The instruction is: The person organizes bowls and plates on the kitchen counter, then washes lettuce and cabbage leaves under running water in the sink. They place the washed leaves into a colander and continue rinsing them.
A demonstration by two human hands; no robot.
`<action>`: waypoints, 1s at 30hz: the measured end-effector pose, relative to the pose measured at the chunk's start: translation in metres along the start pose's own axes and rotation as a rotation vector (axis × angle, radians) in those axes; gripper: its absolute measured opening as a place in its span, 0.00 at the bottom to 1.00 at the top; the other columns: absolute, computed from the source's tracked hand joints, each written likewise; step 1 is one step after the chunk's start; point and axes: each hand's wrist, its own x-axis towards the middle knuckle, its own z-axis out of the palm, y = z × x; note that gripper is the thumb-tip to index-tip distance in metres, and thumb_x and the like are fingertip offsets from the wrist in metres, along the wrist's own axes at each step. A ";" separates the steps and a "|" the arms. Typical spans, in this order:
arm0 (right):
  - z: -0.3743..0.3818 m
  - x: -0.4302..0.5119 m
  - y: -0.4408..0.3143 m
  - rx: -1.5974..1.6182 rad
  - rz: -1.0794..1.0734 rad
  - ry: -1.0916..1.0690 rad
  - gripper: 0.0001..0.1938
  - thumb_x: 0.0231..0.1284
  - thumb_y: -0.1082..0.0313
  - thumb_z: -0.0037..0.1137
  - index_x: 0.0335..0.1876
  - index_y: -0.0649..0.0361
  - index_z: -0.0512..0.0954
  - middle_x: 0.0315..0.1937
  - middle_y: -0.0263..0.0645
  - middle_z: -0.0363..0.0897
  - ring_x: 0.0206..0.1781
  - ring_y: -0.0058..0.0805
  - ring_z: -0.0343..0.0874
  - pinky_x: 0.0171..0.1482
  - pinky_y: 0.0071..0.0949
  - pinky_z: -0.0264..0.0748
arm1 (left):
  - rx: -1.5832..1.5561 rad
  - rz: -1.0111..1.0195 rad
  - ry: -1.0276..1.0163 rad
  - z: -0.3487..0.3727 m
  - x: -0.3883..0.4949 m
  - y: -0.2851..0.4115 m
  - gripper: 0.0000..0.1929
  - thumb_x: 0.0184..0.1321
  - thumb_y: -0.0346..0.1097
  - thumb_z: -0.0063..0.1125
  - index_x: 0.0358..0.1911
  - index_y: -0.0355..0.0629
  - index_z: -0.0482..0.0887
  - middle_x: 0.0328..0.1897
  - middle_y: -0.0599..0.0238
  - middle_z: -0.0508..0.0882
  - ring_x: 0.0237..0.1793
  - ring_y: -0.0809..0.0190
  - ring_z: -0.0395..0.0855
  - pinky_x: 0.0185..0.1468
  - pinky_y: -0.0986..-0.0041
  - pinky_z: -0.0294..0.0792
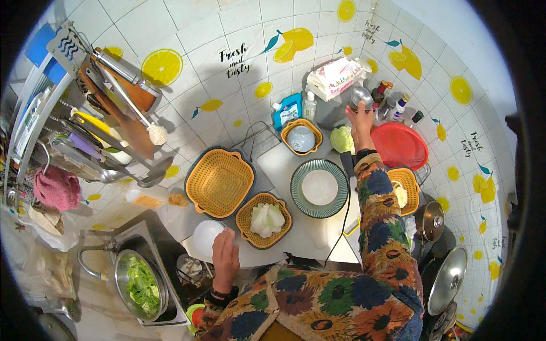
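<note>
My right hand [361, 121] reaches to the back right, its fingers around a small metal bowl [361, 97]. Bottles [386, 106] stand just right of it, and a green cabbage [342, 139] sits below. My left hand [226, 258] hovers at the counter's front edge, empty, beside a white bowl [206, 238]. Close by, a yellow basket [244, 219] holds pale leafy vegetable pieces [267, 219]. In the middle, a green ribbed dish [299, 209] has a white round centre; whether that is its contents cannot be told.
A larger yellow basket [219, 183], a small basket with a bowl [302, 140] and a red plastic basin [401, 145] stand around. A black cable [341, 230] crosses the counter. Green leaves [143, 285] fill a metal basin at the sink. Utensils [123, 111] hang left.
</note>
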 end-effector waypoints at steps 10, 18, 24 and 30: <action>-0.010 0.041 0.013 -0.267 0.159 -0.209 0.23 0.72 0.58 0.45 0.61 0.68 0.59 0.41 0.54 0.77 0.33 0.47 0.85 0.32 0.36 0.86 | 0.027 -0.073 0.007 0.012 0.002 0.021 0.20 0.59 0.21 0.56 0.57 0.33 0.77 0.58 0.47 0.78 0.60 0.43 0.75 0.64 0.57 0.67; -0.010 0.070 0.011 -0.363 0.269 -0.211 0.27 0.75 0.56 0.35 0.59 0.81 0.57 0.42 0.62 0.77 0.36 0.49 0.86 0.35 0.36 0.87 | 0.041 -0.110 0.003 0.013 -0.002 0.022 0.21 0.59 0.21 0.56 0.58 0.34 0.76 0.59 0.47 0.77 0.60 0.43 0.75 0.63 0.57 0.67; -0.014 0.052 -0.007 -0.293 0.284 -0.313 0.30 0.76 0.52 0.35 0.61 0.82 0.56 0.46 0.63 0.75 0.39 0.52 0.85 0.38 0.40 0.87 | 0.012 -0.111 0.019 0.011 -0.011 0.021 0.23 0.58 0.21 0.57 0.59 0.35 0.76 0.60 0.48 0.77 0.61 0.43 0.74 0.64 0.56 0.66; -0.013 0.029 -0.011 -0.339 0.306 -0.183 0.25 0.76 0.54 0.38 0.52 0.78 0.59 0.41 0.59 0.72 0.39 0.56 0.84 0.39 0.46 0.86 | 0.021 -0.116 0.031 0.009 -0.017 0.014 0.25 0.55 0.20 0.58 0.60 0.37 0.75 0.61 0.51 0.77 0.62 0.45 0.74 0.64 0.56 0.66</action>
